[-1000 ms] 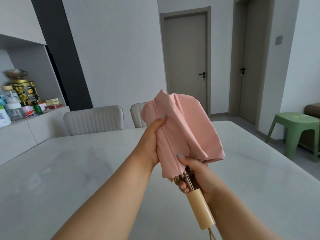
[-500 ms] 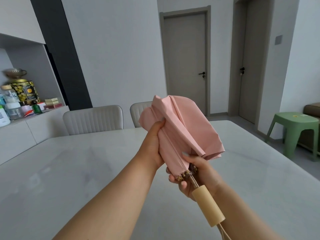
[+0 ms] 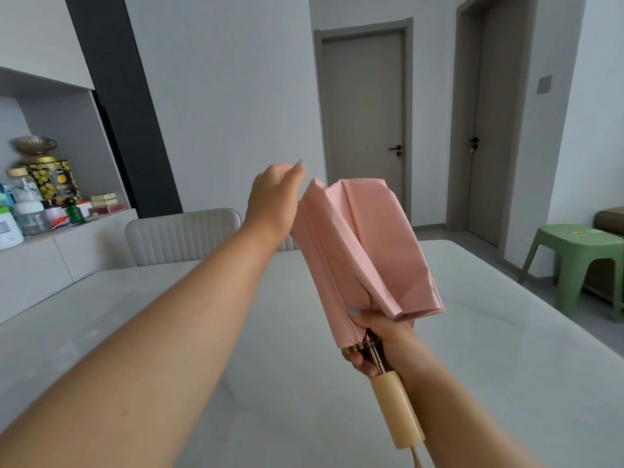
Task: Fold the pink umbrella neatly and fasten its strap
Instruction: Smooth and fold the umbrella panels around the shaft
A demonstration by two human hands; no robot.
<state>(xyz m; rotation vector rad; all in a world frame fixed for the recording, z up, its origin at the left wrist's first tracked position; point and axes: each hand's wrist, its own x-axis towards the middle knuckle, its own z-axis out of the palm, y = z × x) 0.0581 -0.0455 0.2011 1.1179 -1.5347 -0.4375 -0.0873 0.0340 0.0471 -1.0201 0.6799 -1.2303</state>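
The pink umbrella (image 3: pixel 361 251) is collapsed and held up over the table, its fabric in loose long folds, its top pointing away from me. My right hand (image 3: pixel 383 339) grips it at the lower end of the fabric, around the rib tips and shaft just above the cream handle (image 3: pixel 396 412). My left hand (image 3: pixel 273 197) is raised beside the upper left edge of the fabric, back of the hand toward me. Its fingertips reach above the top fold, and whether they pinch the cloth is hidden. No strap shows. A thin cord (image 3: pixel 414 459) hangs from the handle.
A white marble table (image 3: pixel 506 366) lies under both arms. Two pale chairs (image 3: pixel 182 236) stand at its far side. A sideboard at the left carries bottles and tins (image 3: pixel 37 197). A green plastic stool (image 3: pixel 574 258) stands at the right, near two closed grey doors.
My left hand has left its grip on the middle left of the fabric and risen to the upper edge. The umbrella has tipped more upright in my right hand.
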